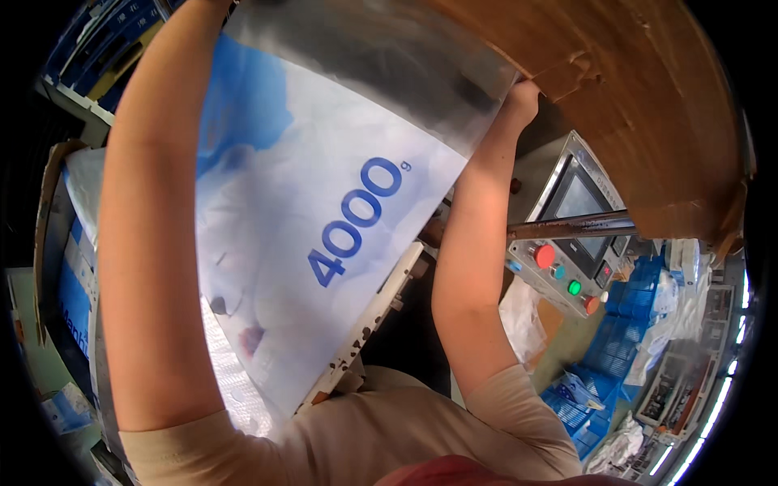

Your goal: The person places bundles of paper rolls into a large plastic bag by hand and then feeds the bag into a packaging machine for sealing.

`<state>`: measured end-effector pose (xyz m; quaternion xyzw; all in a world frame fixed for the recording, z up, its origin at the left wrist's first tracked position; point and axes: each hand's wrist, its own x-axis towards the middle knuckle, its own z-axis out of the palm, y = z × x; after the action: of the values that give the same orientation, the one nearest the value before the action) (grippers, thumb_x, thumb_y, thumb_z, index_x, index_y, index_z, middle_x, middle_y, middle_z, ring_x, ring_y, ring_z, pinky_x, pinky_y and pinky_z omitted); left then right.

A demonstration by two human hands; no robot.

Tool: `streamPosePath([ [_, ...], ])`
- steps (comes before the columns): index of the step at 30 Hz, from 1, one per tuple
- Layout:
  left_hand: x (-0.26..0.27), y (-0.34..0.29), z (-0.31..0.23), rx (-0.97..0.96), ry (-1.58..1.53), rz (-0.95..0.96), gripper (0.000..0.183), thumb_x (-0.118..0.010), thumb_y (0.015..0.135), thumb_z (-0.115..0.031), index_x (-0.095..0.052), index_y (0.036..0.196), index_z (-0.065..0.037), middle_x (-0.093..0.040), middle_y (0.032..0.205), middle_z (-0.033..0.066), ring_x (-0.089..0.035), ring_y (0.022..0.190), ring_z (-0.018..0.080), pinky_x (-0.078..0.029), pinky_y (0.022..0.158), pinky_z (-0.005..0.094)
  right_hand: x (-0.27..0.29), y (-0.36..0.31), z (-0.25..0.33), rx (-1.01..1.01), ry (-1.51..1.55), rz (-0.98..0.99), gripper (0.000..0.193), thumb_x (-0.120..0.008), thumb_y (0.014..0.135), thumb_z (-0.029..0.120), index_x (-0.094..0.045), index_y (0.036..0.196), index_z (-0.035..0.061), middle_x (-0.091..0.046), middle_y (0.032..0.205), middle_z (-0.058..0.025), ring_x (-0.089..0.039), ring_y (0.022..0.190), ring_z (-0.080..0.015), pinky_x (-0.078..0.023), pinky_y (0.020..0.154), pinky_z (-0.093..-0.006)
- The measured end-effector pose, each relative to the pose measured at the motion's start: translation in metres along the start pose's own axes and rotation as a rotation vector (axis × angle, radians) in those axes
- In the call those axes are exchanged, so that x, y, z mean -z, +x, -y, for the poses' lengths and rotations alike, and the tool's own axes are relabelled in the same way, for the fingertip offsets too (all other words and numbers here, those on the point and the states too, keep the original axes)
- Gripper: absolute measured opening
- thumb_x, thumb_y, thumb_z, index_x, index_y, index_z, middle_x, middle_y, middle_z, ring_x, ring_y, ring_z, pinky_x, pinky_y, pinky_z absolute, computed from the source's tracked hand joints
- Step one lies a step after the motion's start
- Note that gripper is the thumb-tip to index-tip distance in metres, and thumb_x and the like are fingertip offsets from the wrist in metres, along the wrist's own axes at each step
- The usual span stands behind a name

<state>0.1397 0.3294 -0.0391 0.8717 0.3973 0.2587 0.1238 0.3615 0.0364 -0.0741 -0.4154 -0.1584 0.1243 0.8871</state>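
A large white and blue plastic bag stretches between my raised arms, with big blue printing and a grey see-through band along its upper part. My right hand is at the bag's upper right corner, closed on its edge; most of its fingers are hidden. The left forearm runs up along the bag's left side, and my left hand lies beyond the top of the picture. Above my right hand, close to it, hangs a brown sheet-like mass, creased and worn at the edge.
A control panel with a screen and coloured buttons stands to the right, crossed by a metal bar. Farther right are blue plastic baskets. A chipped white machine edge runs below the bag. An open carton stands at left.
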Motion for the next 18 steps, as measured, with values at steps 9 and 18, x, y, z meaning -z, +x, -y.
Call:
streamPosePath([
  [9,0.002,-0.020,-0.003,0.194,-0.391,0.004,0.020,-0.062,0.090,-0.023,-0.065,0.096,-0.004,-0.062,0.083,0.0085,-0.058,0.075,0.0186,-0.045,0.068,0.0334,0.051,-0.061,-0.015,0.252,-0.292,0.423,0.056,-0.036,0.102,0.039,-0.034,0.142,-0.0004,-0.041,0.143,-0.0129,-0.044,0.128,-0.0246,-0.035,0.107,-0.0345],
  [18,-0.035,0.044,0.049,0.261,-0.692,0.069,0.023,-0.063,0.088,-0.026,-0.067,0.079,-0.006,-0.062,0.066,0.0063,-0.057,0.057,0.0165,-0.043,0.051,0.0338,0.032,-0.018,-0.010,-0.027,-0.208,0.387,0.064,-0.036,0.103,0.041,-0.023,0.149,-0.0027,-0.033,0.151,-0.0129,-0.035,0.136,-0.0217,-0.027,0.112,-0.0318],
])
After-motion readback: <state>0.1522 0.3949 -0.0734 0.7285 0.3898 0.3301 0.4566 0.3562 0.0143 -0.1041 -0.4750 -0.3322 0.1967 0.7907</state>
